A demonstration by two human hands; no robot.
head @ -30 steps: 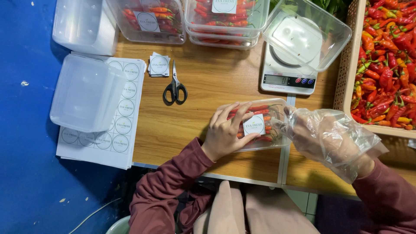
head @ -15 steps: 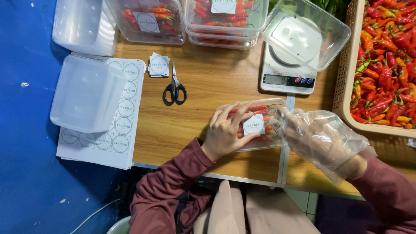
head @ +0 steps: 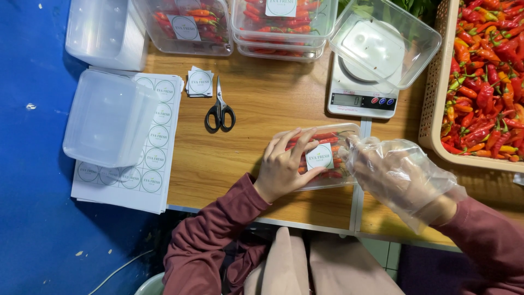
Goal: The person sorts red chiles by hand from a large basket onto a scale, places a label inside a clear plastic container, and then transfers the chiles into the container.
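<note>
A clear plastic box of red chilies (head: 333,143) lies on the wooden table (head: 256,98) near its front edge, with a square white label (head: 320,157) on its lid. My bare left hand (head: 282,165) rests flat on the left half of the lid, thumb beside the label. My right hand (head: 394,173), in a loose clear plastic glove, holds the box's right end.
Black scissors (head: 220,112) and cut labels (head: 200,82) lie behind the box. A kitchen scale (head: 361,97) carries an empty clear tub (head: 385,41). Filled chili boxes (head: 281,24) line the back. A basket of chilies (head: 480,76) stands right. Empty tubs (head: 109,117) sit on sticker sheets (head: 158,158) left.
Barely anything moved: both hands stay on the chili box, with the gloved right hand shifted slightly inward along its right end.
</note>
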